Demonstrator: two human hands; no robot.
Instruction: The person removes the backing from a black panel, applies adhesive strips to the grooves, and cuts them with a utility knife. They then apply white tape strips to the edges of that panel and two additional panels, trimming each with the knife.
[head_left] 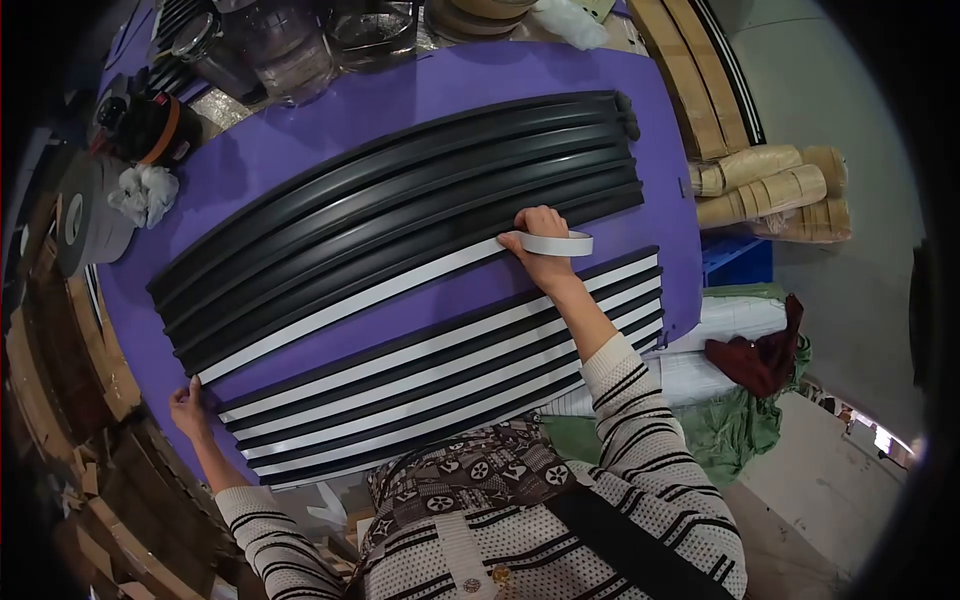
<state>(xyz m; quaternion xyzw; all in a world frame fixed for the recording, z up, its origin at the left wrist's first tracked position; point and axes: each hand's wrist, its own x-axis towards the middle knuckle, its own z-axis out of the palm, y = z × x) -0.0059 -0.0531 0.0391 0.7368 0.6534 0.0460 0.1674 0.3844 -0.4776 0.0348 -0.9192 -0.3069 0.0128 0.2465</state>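
Note:
Long black strips (400, 190) lie side by side on a purple table top (440, 85). My right hand (538, 243) holds a roll of white tape (560, 243) and presses the tape (350, 308) down along the nearest strip of the far group. My left hand (186, 408) rests at the left end of that strip, on the tape's start. Closer to me lies a second group of black strips (440, 375), each with a white tape line on it.
Glass jars (290, 45) and a black container (150, 125) stand at the table's far edge, with a crumpled white cloth (145, 192) beside them. Bundles of wooden strips (770, 180) lie to the right. A dark red cloth (760, 355) lies on green and white bags.

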